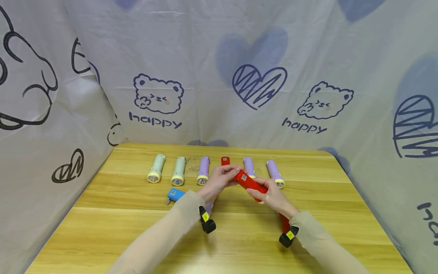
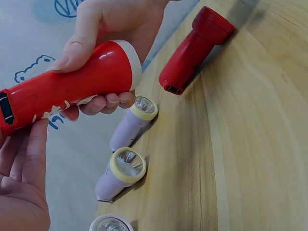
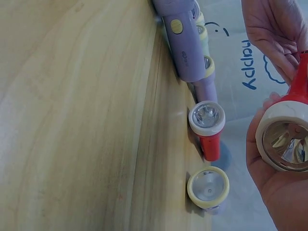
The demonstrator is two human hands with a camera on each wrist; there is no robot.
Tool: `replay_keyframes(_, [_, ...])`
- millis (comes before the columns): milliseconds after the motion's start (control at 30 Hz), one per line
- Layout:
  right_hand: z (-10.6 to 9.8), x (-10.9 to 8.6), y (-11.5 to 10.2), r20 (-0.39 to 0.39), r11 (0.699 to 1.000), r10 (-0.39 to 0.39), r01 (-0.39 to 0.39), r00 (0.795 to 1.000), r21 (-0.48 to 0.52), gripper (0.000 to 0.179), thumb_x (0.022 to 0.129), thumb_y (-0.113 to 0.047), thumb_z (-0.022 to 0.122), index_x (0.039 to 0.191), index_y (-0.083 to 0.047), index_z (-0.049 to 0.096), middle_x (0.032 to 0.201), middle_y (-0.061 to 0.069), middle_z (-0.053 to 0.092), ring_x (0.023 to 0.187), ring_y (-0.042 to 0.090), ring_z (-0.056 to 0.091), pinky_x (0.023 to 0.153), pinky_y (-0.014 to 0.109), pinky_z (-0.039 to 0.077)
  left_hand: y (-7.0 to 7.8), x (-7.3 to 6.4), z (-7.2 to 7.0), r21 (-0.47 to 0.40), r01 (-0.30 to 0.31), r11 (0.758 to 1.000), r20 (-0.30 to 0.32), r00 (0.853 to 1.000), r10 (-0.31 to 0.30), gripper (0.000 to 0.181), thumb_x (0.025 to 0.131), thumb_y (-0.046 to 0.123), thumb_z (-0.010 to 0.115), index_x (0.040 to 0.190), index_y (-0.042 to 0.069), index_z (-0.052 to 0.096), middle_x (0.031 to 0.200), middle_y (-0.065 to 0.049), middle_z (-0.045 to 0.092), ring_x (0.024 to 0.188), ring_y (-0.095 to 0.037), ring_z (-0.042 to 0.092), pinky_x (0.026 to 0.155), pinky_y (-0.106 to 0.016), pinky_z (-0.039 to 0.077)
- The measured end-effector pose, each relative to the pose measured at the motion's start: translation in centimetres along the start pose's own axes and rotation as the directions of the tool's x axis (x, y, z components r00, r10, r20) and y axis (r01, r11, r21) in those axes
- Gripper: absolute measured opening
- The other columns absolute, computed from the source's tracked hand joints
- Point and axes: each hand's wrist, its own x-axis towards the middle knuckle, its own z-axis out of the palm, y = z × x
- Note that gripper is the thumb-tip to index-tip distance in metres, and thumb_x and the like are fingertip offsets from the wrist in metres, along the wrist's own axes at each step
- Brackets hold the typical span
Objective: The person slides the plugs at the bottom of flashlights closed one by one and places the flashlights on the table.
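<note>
A red flashlight with a white rim is held aslant above the table by both hands. My right hand grips it around the head end, thumb on top and fingers beneath, as the left wrist view shows. At the tail end, my left hand pinches the body with its fingertips. The right wrist view shows the lens facing that camera. Below the right wrist lies another red flashlight. Partly hidden under the left wrist is a purple flashlight, beside a blue one.
Along the back of the wooden table lies a row: two pale green flashlights, a purple one, a red one, then two more purple flashlights. A printed white cloth hangs behind and at the sides.
</note>
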Motion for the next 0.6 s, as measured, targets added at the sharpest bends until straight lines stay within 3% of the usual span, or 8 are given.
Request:
replay_keyframes(200, [0.01,-0.06,0.18,0.014,1.000,-0.002,0.001,1.000,0.022,0.032,0.096,-0.014,0.067,0.122,0.005,0.066,0.103,0.022,0.070,0.082,0.010,0.062,0.071,0.022,0.055,-0.16,-0.20,0.07,0.035,-0.031,0.999,-0.018,0.999,0.031,0.037,0.104,0.019,0.056,0.133,-0.003,0.063,0.131,-0.023,0.066,0.106,-0.019,0.071,0.094,-0.033,0.060])
replay_keyframes(600, [-0.01,-0.17,0.35,0.047,0.998,0.019,-0.022,0.999,0.065,0.033,0.097,-0.014,0.065,0.123,0.006,0.064,0.104,0.031,0.069,0.083,0.007,0.064,0.074,0.021,0.056,-0.37,-0.27,0.34,0.062,-0.035,0.997,-0.064,0.997,0.039,0.035,0.105,0.019,0.055,0.130,-0.003,0.065,0.126,-0.023,0.069,0.103,-0.021,0.073,0.090,-0.032,0.062])
